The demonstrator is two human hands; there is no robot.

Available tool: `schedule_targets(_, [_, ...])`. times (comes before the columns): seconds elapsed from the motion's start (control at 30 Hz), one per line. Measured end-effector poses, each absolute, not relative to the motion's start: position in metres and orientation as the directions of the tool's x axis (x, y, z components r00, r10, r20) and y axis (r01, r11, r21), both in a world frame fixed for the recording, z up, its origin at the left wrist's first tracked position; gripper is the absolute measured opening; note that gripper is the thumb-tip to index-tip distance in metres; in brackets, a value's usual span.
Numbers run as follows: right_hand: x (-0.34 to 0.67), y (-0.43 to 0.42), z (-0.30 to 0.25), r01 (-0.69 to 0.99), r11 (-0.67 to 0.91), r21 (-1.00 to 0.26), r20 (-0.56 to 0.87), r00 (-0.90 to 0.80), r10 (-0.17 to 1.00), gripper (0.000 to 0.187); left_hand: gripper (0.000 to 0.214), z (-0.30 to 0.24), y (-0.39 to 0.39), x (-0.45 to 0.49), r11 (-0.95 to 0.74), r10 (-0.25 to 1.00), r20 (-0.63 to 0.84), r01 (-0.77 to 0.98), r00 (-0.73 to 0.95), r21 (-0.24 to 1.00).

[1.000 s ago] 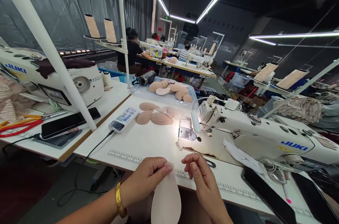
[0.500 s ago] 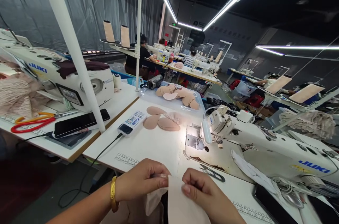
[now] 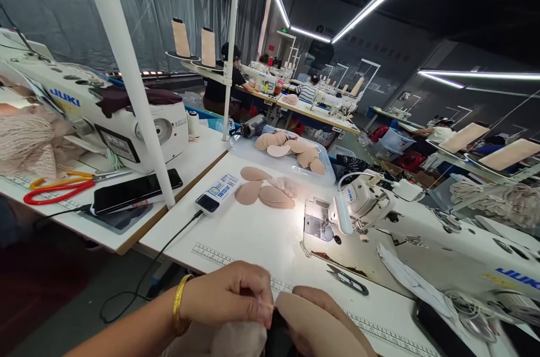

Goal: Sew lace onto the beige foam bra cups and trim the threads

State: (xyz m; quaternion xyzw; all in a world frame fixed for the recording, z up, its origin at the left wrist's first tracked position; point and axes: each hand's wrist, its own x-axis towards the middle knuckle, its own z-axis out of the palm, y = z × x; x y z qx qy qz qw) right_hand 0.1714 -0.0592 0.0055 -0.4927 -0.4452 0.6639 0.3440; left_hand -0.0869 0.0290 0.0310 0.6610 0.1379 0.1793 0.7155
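Observation:
At the bottom centre, my left hand (image 3: 234,292) is closed in a pinch, with thin beige fabric (image 3: 240,339) hanging below its fingers. My right hand (image 3: 327,298) is closed on a smooth beige bra pad (image 3: 320,323), which covers most of its fingers. The pad's tip is close to my left fingertips; whether they touch is unclear. Both hands are in front of the table's near edge. Black thread snips (image 3: 348,280) lie on the table just beyond my right hand. Farther back, several teardrop-shaped beige pads (image 3: 276,197) rest on the white tabletop.
A JUKI sewing machine (image 3: 422,250) with its lamp lit stands at right. A clear plastic tray (image 3: 248,150) of pads is at the back. A white device (image 3: 217,194) with a cable lies left of centre. Scissors (image 3: 59,191) and a phone (image 3: 135,193) are on the left table.
My right hand has tilted the bra pad over to the right, so it now covers more of that hand. My left hand stays pinched. The view has shifted slightly left.

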Motion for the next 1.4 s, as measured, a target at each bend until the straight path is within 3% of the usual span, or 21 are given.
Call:
schedule_targets(0.1, [0.154, -0.043, 0.004, -0.315, -0.369, -0.874, -0.262, -0.334, 0.905, 0.051, 0.043, 0.029, 0.034, -0.08, 0.052, 0.522, 0.006, -0.038, 0.853, 0.998])
schedule_targets(0.17, [0.146, -0.036, 0.003, -0.471, -0.396, -0.788, -0.233, -0.368, 0.9, 0.046, 0.045, 0.027, 0.034, -0.077, 0.142, 0.528, -0.059, -0.019, 0.847, 0.99])
schedule_targets(0.27, [0.138, -0.034, -0.003, -0.509, -0.459, -0.728, -0.254, -0.422, 0.87, 0.046, 0.048, 0.024, 0.034, -0.074, 0.232, 0.542, -0.111, -0.022, 0.833, 0.972])
schedule_targets(0.43, [0.147, -0.05, -0.01, -0.385, -0.471, -0.793, -0.267, -0.475, 0.839, 0.058, 0.053, 0.028, 0.031, -0.078, 0.061, 0.597, -0.038, 0.002, 0.802, 0.998])
schedule_targets(0.5, [0.163, -0.058, 0.001, -0.268, -0.465, -0.844, -0.292, -0.497, 0.817, 0.052, 0.053, 0.028, 0.025, -0.086, 0.002, 0.527, 0.031, -0.038, 0.849, 0.999])
schedule_targets(0.6, [0.185, -0.064, 0.022, 0.188, -0.377, -0.907, -0.42, -0.467, 0.778, 0.041, 0.052, 0.018, 0.017, -0.098, 0.085, 0.322, 0.012, -0.042, 0.947, 0.996])
schedule_targets(0.67, [0.189, -0.062, 0.031, 0.32, -0.331, -0.888, -0.457, -0.522, 0.72, 0.042, 0.054, 0.01, 0.016, -0.1, 0.193, 0.336, -0.049, -0.018, 0.941, 0.981])
schedule_targets(0.77, [0.179, -0.049, 0.033, 0.313, -0.309, -0.898, -0.434, -0.522, 0.734, 0.046, 0.054, 0.009, 0.022, -0.092, 0.196, 0.477, -0.089, -0.008, 0.874, 0.981])
schedule_targets(0.9, [0.16, -0.039, 0.031, 0.166, -0.157, -0.974, -0.214, -0.419, 0.883, 0.059, 0.041, 0.031, 0.032, -0.079, -0.067, 0.643, -0.05, 0.121, 0.764, 0.99])
schedule_targets(1.07, [0.129, -0.052, 0.019, 0.369, 0.037, -0.929, -0.046, -0.213, 0.976, 0.102, 0.032, 0.044, 0.033, -0.071, -0.142, 0.678, -0.041, 0.186, 0.734, 0.972])
schedule_targets(1.2, [0.116, -0.052, 0.014, 0.381, -0.015, -0.925, -0.091, -0.181, 0.979, 0.047, 0.035, 0.042, 0.036, -0.067, -0.193, 0.682, -0.024, 0.212, 0.731, 0.958])
schedule_targets(1.3, [0.132, -0.049, 0.023, 0.441, 0.016, -0.898, -0.105, -0.247, 0.963, 0.047, 0.039, 0.039, 0.035, -0.07, -0.235, 0.626, -0.001, 0.19, 0.78, 0.953])
schedule_targets(1.4, [0.169, -0.046, 0.027, 0.487, 0.059, -0.871, -0.107, -0.307, 0.946, 0.046, 0.053, 0.033, 0.029, -0.088, -0.057, 0.444, 0.025, 0.0, 0.896, 0.998])
